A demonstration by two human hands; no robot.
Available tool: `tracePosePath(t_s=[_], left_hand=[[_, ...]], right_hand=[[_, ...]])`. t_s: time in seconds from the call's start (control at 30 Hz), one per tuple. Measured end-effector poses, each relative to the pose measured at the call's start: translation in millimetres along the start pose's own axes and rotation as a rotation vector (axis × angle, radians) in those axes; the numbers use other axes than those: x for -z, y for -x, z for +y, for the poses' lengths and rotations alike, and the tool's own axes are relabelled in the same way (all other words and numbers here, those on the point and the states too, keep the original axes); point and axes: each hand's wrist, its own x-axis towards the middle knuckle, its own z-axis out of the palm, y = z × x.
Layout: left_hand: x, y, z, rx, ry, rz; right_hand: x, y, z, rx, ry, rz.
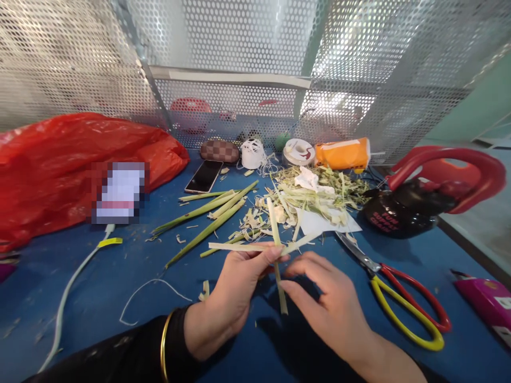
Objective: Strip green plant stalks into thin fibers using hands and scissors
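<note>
My left hand (231, 295) pinches pale green leaf strips (275, 247) where a horizontal strip crosses an upright one, just above the blue table (99, 298). A gold bangle sits on that wrist. My right hand (331, 303) is beside it, fingers curled, fingertips touching the lower part of the upright strip. Several long green leaf stalks (207, 215) lie on the table beyond my left hand.
A heap of leaf trimmings (315, 197) on white paper lies behind. Red-and-yellow scissors (403, 298) rest to the right, near a black-and-red kettle (415, 205). A phone (204, 176), thread spool (252, 154), tape roll (298, 152), orange tube (342, 154) and red plastic bag (59, 159) stand by the perforated wall.
</note>
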Motion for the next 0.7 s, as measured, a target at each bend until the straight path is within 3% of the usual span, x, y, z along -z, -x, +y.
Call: tracePosePath(t_s=[0.13,0.3,0.53,0.7], left_hand=[[0.2,1.9,-1.8,-0.043,0.015,-0.065],[0.6,2.9,-4.2,-0.021,-0.009,-0.19],[-3.2,3.3,0.1,-0.077,-0.024,-0.118],[-0.9,0.6,0.5,-0.014,-0.023,0.044]], right_hand=[[-12.7,1.8,2.7,-0.153,-0.099,-0.081],[-11.3,-1.6,3.8,-0.186,-0.201,-0.062],[-8.0,0.6,1.4,-0.225,-0.27,-0.12],[-7.3,0.6,0.8,-0.202,-0.32,-0.172]])
